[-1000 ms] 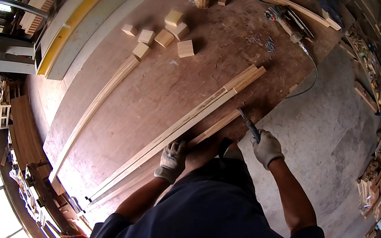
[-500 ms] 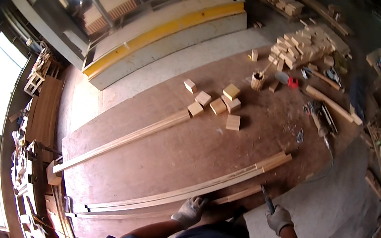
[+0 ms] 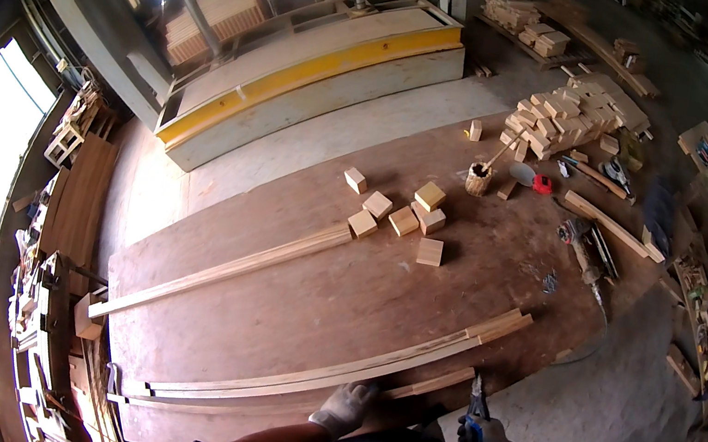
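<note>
My left hand, in a pale work glove, lies with curled fingers over a long wooden strip at the near edge of the table. In my gloved right hand is a pair of pliers with dark jaws and blue-and-black handles. Its jaws point away from me, close to the right end of that strip. Just beyond lies a pair of long strips side by side, with a short piece overlapping at the right. Another long strip runs farther back to several wooden blocks.
The brown table bears a pot with a stick, a red tape measure, a power drill with a cord, and stacked blocks. Behind stands a machine with a yellow edge. Wood scraps line the right.
My right hand has moved slightly left and nearer to me, turning the pliers so that their handles show. My left hand has shifted a little nearer, still at the strip. The view has tilted slightly.
</note>
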`<state>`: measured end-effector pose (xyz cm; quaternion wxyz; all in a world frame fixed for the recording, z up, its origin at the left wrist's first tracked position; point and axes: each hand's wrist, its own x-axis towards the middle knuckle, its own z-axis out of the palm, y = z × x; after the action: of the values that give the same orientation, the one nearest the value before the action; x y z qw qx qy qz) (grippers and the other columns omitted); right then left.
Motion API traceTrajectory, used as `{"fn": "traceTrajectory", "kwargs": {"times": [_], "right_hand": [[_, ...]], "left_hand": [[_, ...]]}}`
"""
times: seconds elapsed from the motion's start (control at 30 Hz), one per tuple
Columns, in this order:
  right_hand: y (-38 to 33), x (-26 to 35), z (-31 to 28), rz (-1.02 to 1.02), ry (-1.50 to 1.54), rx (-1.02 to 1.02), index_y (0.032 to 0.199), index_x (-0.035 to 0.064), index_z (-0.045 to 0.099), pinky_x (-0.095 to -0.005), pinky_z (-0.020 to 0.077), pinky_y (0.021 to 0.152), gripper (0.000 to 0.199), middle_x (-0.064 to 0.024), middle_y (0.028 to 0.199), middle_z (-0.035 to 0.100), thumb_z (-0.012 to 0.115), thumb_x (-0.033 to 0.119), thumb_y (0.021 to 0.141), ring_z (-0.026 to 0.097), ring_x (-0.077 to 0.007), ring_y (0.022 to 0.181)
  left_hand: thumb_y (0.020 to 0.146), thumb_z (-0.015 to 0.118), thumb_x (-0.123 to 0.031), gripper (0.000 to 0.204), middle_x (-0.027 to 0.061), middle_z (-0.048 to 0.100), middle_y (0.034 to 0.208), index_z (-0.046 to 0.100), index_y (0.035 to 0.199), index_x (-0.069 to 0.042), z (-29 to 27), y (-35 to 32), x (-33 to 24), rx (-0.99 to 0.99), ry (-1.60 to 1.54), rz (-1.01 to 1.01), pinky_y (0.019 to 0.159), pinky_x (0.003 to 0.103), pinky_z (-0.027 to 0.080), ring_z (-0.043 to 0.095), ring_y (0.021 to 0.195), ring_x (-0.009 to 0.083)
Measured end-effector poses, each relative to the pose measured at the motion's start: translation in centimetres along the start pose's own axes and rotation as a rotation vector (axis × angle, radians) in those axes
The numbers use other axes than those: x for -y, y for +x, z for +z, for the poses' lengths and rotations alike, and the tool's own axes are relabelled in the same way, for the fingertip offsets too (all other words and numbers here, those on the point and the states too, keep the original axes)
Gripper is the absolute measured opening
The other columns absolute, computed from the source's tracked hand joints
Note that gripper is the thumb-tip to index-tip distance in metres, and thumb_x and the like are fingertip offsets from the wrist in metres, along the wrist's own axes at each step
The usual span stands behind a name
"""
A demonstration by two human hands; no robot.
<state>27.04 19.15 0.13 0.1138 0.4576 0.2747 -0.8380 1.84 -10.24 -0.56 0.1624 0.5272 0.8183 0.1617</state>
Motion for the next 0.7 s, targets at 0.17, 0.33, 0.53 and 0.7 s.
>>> {"fn": "traceTrajectory", "kwargs": {"times": [0.17, 0.33, 0.53, 0.7], "right_hand": [[1.6, -0.8, -2.2, 0.141, 0.305, 0.396, 0.125, 0.0053, 0.062, -0.046, 0.0582, 0.074, 0.041, -0.0101, 0.101, 0.07, 0.047, 0.04, 0.107, 0.071, -0.0277, 0.086], [1.8, -3.1, 2.2, -0.009, 0.495, 0.341, 0.123, 0.0071, 0.061, -0.0411, 0.0481, 0.067, 0.044, -0.0079, 0.093, 0.062, 0.052, 0.046, 0.103, 0.056, -0.025, 0.075], [0.9, -1.2, 3.9, -0.177, 0.65, 0.448, 0.119, 0.0063, 0.061, -0.0394, 0.0488, 0.071, 0.043, -0.0073, 0.091, 0.063, 0.054, 0.045, 0.102, 0.057, -0.0242, 0.074], [1.4, 2.8, -0.9, -0.242, 0.242, -0.021, 0.122, 0.0037, 0.061, -0.0514, 0.0583, 0.073, 0.038, -0.0145, 0.095, 0.07, 0.055, 0.036, 0.104, 0.071, -0.0318, 0.083]], "left_hand": [[0.093, 0.053, -0.01, 0.042, 0.0199, 0.064, 0.121, 0.059, 0.133, -0.002, -0.1, 0.0, -0.1, -0.049, 0.059, 0.023, 0.095, 0.05, 0.051, 0.061, 0.112, 0.0399], [0.086, 0.058, -0.008, 0.056, 0.0218, 0.064, 0.114, 0.054, 0.142, -0.001, -0.2, 0.3, -0.3, -0.051, -0.003, 0.006, 0.096, 0.053, 0.049, 0.06, 0.109, 0.0422], [0.085, 0.057, -0.008, 0.058, 0.0213, 0.064, 0.115, 0.052, 0.142, 0.0, 1.0, -0.1, 0.8, -0.044, 0.03, 0.007, 0.096, 0.053, 0.048, 0.06, 0.109, 0.0414], [0.093, 0.056, -0.015, 0.044, 0.0207, 0.064, 0.123, 0.058, 0.136, -0.004, 0.5, 0.3, 0.4, -0.009, -0.024, -0.02, 0.099, 0.052, 0.048, 0.06, 0.115, 0.041]]}}
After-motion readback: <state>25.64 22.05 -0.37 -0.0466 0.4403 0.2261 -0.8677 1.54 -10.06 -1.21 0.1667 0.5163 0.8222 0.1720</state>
